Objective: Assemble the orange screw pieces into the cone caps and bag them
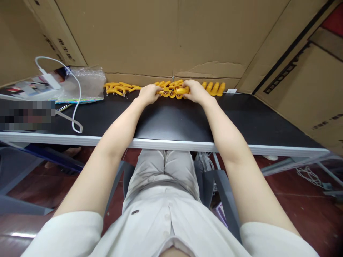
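A long row of yellow plastic clip parts (122, 87) lies along the far edge of the black table (171, 123), against the cardboard wall. My left hand (149, 94) rests on the middle of the row, fingers curled over the pieces. Just to its right, my right hand (195, 91) is closed on one yellow clip part (181, 90), held just above the pile. Several more yellow pieces (214, 88) stand lined up right of my right hand.
Cardboard sheets (150, 35) wall in the back and right side. At the far left lie a clear plastic bag (88, 80), a white charger with cable (76, 107) and printed papers (24, 89). The table's white front edge (171, 144) is above my lap.
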`<action>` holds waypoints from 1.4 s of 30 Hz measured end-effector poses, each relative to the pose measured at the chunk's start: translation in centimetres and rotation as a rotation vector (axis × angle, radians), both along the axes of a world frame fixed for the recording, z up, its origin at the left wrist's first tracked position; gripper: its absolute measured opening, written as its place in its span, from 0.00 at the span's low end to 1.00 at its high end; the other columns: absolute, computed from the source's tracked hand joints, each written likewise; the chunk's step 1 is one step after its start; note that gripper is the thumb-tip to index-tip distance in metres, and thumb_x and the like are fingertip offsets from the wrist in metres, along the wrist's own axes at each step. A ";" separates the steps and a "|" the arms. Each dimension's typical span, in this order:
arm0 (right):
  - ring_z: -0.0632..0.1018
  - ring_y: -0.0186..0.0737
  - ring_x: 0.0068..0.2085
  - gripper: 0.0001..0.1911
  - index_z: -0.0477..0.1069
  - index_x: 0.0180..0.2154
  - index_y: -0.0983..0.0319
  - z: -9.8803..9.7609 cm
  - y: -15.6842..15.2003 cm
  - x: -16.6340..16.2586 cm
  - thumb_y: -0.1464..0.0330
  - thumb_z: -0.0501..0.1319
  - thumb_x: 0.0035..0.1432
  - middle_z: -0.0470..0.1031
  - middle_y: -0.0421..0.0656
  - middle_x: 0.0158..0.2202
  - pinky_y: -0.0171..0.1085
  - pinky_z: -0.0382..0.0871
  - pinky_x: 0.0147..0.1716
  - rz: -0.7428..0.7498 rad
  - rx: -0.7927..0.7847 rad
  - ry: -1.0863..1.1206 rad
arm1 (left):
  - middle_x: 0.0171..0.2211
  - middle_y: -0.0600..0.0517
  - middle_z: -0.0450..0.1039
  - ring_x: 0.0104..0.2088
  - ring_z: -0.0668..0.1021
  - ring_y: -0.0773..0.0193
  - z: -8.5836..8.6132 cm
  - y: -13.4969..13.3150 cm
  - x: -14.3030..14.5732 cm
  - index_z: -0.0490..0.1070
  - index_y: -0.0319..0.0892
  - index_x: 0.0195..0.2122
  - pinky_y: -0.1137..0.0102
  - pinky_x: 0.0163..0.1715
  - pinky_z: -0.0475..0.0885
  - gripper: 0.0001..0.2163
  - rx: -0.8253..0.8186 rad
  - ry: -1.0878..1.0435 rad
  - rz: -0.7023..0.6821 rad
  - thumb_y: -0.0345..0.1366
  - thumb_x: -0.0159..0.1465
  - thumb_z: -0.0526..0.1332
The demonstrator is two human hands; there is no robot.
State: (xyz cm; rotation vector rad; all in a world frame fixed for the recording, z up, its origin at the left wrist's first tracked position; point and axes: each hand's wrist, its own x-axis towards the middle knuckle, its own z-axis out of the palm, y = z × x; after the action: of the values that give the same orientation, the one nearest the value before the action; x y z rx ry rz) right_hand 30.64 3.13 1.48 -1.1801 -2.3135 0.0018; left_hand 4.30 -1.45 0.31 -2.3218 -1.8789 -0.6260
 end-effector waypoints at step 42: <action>0.88 0.48 0.51 0.28 0.78 0.56 0.59 -0.5 0.0 -1.1 0.66 0.82 0.55 0.83 0.49 0.57 0.49 0.87 0.56 0.151 -0.350 0.456 | 0.57 0.42 0.84 0.63 0.81 0.36 0.2 -0.6 0.2 0.74 0.51 0.70 0.48 0.64 0.74 0.28 0.009 -0.118 0.137 0.39 0.67 0.63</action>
State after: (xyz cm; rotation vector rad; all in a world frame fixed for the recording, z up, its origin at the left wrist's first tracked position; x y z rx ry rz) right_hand 29.56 3.08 1.01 -1.0264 -2.0291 0.6839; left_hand 4.54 -2.03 0.51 -2.1714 -2.0597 -0.7675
